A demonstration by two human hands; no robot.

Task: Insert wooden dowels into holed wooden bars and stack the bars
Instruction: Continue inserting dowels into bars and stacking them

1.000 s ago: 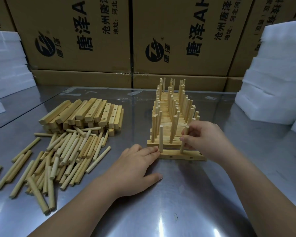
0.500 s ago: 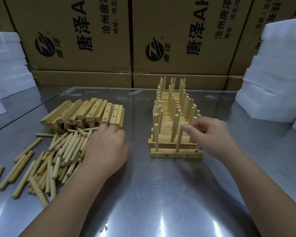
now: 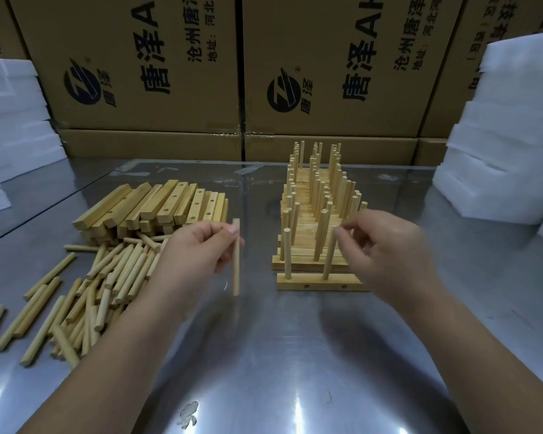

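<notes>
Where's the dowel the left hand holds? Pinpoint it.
Head view, centre-left: the dowel hangs upright, pinched by the left hand, between the dowel pile and the front bar.

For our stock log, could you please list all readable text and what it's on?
"唐泽": large print on left carton and middle carton, also by each logo.
"沧州唐泽", cropped: smaller line, both.
"地址:河北河", cropped: smallest line, both.
"A", cropped lettering, both.
Right carton: unreadable, cropped.

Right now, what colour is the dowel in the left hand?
The dowel is pale yellowish tan, plain wood; head view.
</notes>
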